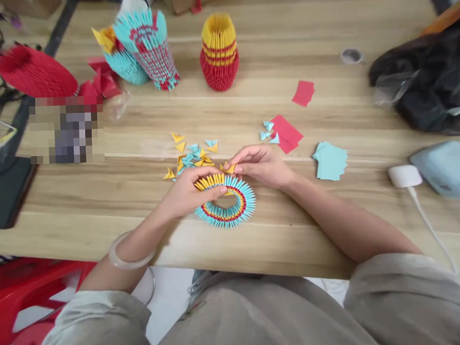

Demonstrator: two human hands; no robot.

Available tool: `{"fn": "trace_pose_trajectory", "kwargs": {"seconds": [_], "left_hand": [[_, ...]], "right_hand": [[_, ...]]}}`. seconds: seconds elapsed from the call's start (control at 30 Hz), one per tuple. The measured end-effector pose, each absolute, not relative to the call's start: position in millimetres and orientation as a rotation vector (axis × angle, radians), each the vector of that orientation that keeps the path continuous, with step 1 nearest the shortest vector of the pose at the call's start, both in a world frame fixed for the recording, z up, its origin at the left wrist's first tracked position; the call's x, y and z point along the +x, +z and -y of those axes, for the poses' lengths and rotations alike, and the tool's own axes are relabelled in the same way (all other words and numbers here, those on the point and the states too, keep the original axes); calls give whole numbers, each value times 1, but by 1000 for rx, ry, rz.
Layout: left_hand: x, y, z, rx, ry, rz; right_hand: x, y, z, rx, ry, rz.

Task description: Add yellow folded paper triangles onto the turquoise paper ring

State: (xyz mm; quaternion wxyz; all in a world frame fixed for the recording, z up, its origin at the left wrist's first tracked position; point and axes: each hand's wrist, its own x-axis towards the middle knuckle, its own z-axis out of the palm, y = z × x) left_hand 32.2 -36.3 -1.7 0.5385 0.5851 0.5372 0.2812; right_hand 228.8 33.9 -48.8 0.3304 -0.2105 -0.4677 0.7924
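One ring (248,204) of folded paper is near the front edge of the table (278,246), pinched across its wall by the left hand (187,194). The right hand (266,166) pinches a yellow piece (229,168) just beyond it. The ring is likely light, springy and easily crushed, so a gentle hold across the wall should serve best.
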Motion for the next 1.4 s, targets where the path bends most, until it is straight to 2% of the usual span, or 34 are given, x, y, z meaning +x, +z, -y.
{"fn": "trace_pose_trajectory", "kwargs": {"seconds": [0.9,1.4], "left_hand": [[34,-11,36,1595,843,-1288],[31,-14,37,1645,750,-1294]], "right_hand": [[232,-50,-29,-644,1980,1409],[232,-46,-28,-666,1953,1475]]}}
